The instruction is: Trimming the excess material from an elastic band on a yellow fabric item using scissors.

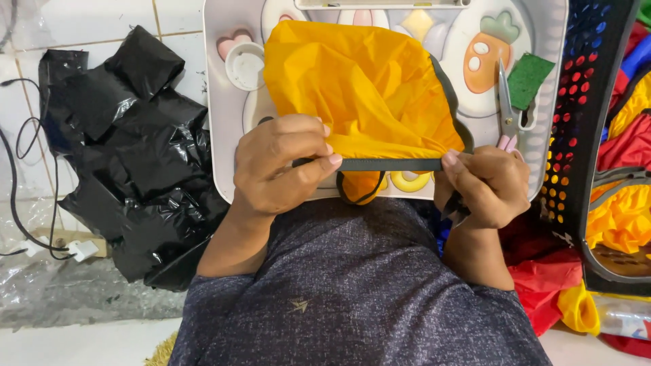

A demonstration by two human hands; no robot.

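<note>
Head view, looking straight down. Left hand (278, 166) curled over, fingertips (330, 160) pinched shut on one end of a dark grey elastic band (390, 165). Right hand (487, 186) likewise closed, thumb and forefinger gripping the other end of the same band, just beside a gather of cloth. Band stretched taut and level between the two hands, with a short loop of it hanging below near the left fingertips. Orange fabric (363, 88) bunched above the band, attached along it, billowing away from the fingers and lying over a pale lap tray (220, 102). Dark edging running down the right side of the fabric towards the right hand.

On the tray: a moulded round cup holder (244, 66) at the left, contents hard to tell; a carrot-shaped picture (483, 57) at the right; scissors (507, 108) with pale pink handles lying upright near the right edge, handles close to the right hand; a green square of cloth (529, 80) touching the scissors.

Right of the tray, a black perforated basket (583, 115) on its side, holding red, orange and blue fabric (627, 142). More red and yellow fabric (549, 285) heaped below it. Left of the tray, crumpled black plastic bags (129, 149) on the white tiled floor (81, 20), a black cable (27, 183) beside them.
</note>
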